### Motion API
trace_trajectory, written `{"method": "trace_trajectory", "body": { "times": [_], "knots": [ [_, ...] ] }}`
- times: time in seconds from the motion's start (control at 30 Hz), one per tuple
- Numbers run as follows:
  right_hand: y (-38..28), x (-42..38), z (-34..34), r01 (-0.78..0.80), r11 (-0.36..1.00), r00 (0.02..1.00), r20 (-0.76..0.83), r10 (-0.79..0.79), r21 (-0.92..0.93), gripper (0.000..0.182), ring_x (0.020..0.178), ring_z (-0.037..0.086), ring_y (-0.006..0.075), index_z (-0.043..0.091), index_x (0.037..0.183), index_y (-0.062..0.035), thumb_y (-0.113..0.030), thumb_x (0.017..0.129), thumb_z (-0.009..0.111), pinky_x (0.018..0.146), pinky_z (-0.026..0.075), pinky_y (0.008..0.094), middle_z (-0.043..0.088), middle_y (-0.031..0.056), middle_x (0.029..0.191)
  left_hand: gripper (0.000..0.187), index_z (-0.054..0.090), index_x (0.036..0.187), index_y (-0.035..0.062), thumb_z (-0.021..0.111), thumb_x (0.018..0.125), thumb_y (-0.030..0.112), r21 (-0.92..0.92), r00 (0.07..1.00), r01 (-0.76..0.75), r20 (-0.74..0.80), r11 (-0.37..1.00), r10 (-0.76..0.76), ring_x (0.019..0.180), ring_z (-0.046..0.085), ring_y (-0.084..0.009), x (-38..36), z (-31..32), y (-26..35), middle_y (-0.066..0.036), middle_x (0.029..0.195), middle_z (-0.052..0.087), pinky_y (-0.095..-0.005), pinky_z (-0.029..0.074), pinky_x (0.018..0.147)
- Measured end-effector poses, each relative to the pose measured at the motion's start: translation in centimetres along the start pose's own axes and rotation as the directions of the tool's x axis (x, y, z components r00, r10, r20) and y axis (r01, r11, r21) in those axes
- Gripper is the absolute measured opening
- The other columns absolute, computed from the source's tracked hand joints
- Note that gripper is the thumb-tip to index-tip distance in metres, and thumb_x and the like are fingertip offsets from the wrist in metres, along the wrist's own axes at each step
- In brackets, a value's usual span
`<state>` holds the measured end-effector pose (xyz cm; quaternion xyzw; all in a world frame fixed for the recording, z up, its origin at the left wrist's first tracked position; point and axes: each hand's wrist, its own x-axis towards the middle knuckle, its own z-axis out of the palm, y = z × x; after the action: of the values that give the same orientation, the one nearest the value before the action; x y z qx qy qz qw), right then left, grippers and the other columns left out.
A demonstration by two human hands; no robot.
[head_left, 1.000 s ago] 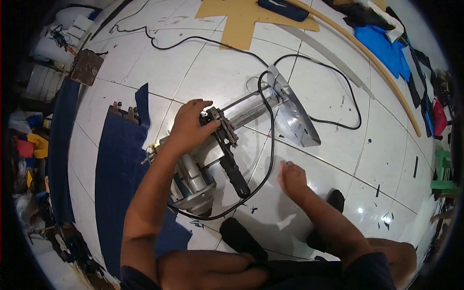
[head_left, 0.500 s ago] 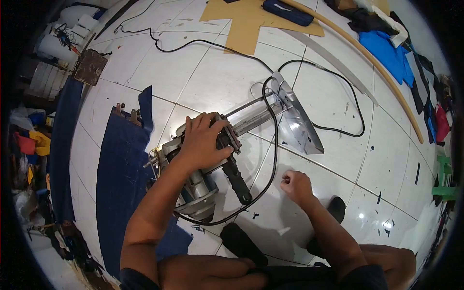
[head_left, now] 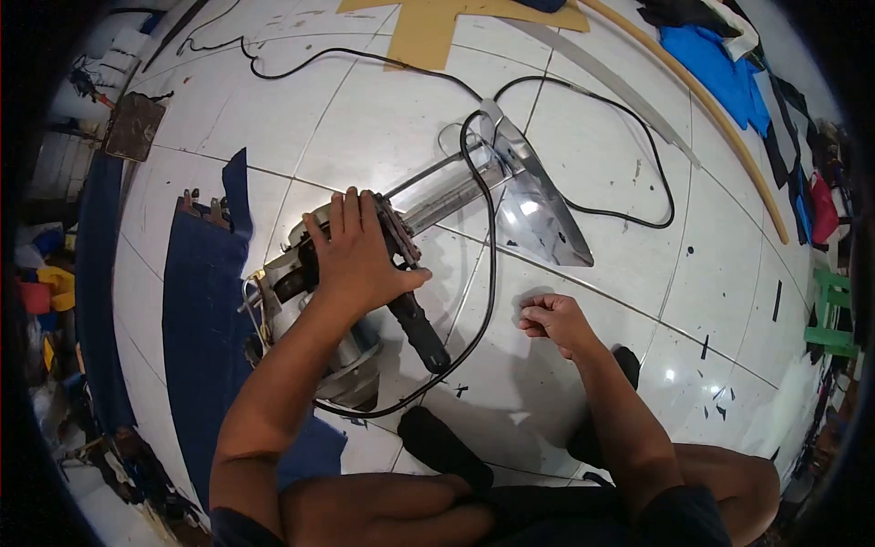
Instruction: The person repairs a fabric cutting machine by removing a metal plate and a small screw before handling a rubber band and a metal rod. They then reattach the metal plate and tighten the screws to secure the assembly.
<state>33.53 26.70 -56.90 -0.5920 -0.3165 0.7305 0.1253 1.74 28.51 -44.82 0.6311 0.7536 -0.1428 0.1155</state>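
Note:
A fabric cutting machine (head_left: 365,345) lies on its side on the tiled floor, its metal base plate (head_left: 545,205) tipped up at the far end and its black handle (head_left: 421,335) pointing toward me. On top of its body rests my left hand (head_left: 351,264), with fingers stretched out and thumb apart. Above the tiles to the right of the handle is my right hand (head_left: 554,321), its fingers curled into a pinch. Whatever lies between those fingertips, if anything, is too small to make out. The machine's black cord (head_left: 492,246) loops over the base and round the handle.
Dark blue fabric (head_left: 205,337) lies at the left, partly under the machine. A long wooden strip (head_left: 706,100) and a metal strip (head_left: 611,87) curve across the upper right. Brown cardboard (head_left: 424,41) is at the far side. Small dark scraps and a green stool (head_left: 829,313) are at right.
The whole view has shifted, so the machine and floor things sit further left and up. My left hand's fingers have straightened on the machine. The right hand has turned slightly, still pinched.

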Motion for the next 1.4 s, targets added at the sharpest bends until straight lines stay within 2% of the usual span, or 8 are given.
{"method": "trace_trajectory", "body": {
  "times": [0.17,0.2,0.37,0.57,0.67,0.87,1.07,1.4],
  "knots": [
    [0.2,0.3,-0.7,0.043,0.993,0.999,0.018,-0.041,-0.112,0.023,0.078,0.069,0.0127,0.070,0.109,0.0044,-0.014,0.095,0.068,0.069,0.057,0.0274,0.073,0.0073,0.090,0.129,0.022,0.156,-0.0093,0.079,0.064,0.062,-0.048,0.998,-0.003,-0.067,0.999,0.000,0.154,0.017,-0.0441,0.1,0.7,-0.1,-0.030,0.160,0.027,-0.0699,0.002,0.120],
    [0.2,0.4,-0.8,0.090,0.967,0.996,0.019,-0.088,-0.239,0.024,0.077,0.069,0.0143,0.070,0.109,0.0039,-0.014,0.094,0.069,0.069,0.057,0.0291,0.073,0.0084,0.090,0.128,0.023,0.155,-0.0096,0.079,0.064,0.059,-0.062,0.995,-0.015,-0.094,0.998,0.009,0.153,0.018,-0.0441,0.0,0.9,-0.2,-0.030,0.159,0.029,-0.0700,0.001,0.120],
    [-1.0,-0.1,-1.3,0.325,0.694,0.922,0.050,-0.385,-0.643,0.023,0.080,0.073,0.0263,0.070,0.106,0.0007,-0.015,0.089,0.070,0.074,0.056,0.0380,0.074,0.0160,0.089,0.126,0.023,0.156,-0.0082,0.076,0.063,0.058,-0.079,0.994,0.016,-0.108,0.997,-0.025,0.153,0.017,-0.0452,-0.2,1.4,-0.3,-0.031,0.158,0.029,-0.0709,0.000,0.119],
    [-1.4,-0.6,-1.6,0.460,0.386,0.788,0.168,-0.592,-0.800,0.021,0.088,0.071,0.0351,0.070,0.095,-0.0016,-0.021,0.088,0.072,0.078,0.057,0.0435,0.071,0.0175,0.091,0.127,0.020,0.158,-0.0076,0.076,0.061,0.054,-0.137,0.997,0.027,-0.071,0.990,-0.037,0.152,0.018,-0.0460,-0.1,1.0,0.0,-0.031,0.158,0.029,-0.0715,0.000,0.119],
    [-1.6,-0.8,-0.7,0.350,0.269,0.810,0.145,-0.569,-0.897,0.027,0.086,0.070,0.0356,0.069,0.094,-0.0022,-0.028,0.088,0.071,0.077,0.056,0.0460,0.069,0.0172,0.088,0.127,0.020,0.157,-0.0085,0.076,0.061,0.052,-0.160,0.996,0.022,-0.082,0.987,-0.036,0.152,0.018,-0.0464,0.0,1.1,0.0,-0.032,0.157,0.029,-0.0724,0.000,0.118],
    [-0.7,-1.1,2.6,0.080,0.304,0.831,-0.105,-0.546,-0.949,0.027,0.084,0.069,0.0372,0.068,0.087,-0.0020,-0.029,0.088,0.069,0.076,0.057,0.0471,0.070,0.0191,0.087,0.124,0.019,0.157,-0.0075,0.077,0.063,0.050,-0.178,0.998,0.031,-0.047,0.984,-0.040,0.154,0.016,-0.0458,0.0,0.7,0.1,-0.032,0.159,0.027,-0.0712,-0.002,0.119],
    [0.8,0.0,2.3,0.051,0.257,0.862,-0.088,-0.500,-0.965,0.021,0.084,0.070,0.0369,0.066,0.090,-0.0017,-0.023,0.089,0.066,0.076,0.058,0.0471,0.070,0.0196,0.089,0.132,0.012,0.160,-0.0064,0.077,0.063,0.054,-0.169,0.999,0.017,-0.035,0.985,-0.023,0.153,0.017,-0.0464,0.1,0.8,-0.1,-0.033,0.159,0.025,-0.0724,-0.001,0.118],
    [0.7,0.1,0.3,0.294,0.023,0.817,0.239,-0.525,-0.955,0.022,0.085,0.070,0.0338,0.060,0.098,-0.0044,-0.023,0.089,0.066,0.075,0.059,0.0451,0.066,0.0169,0.096,0.130,0.014,0.159,-0.0051,0.079,0.062,0.051,-0.223,0.999,-0.010,-0.053,0.975,-0.002,0.152,0.018,-0.0486,-0.2,0.8,-0.4,-0.035,0.158,0.026,-0.0740,-0.001,0.117]
  ]
}}
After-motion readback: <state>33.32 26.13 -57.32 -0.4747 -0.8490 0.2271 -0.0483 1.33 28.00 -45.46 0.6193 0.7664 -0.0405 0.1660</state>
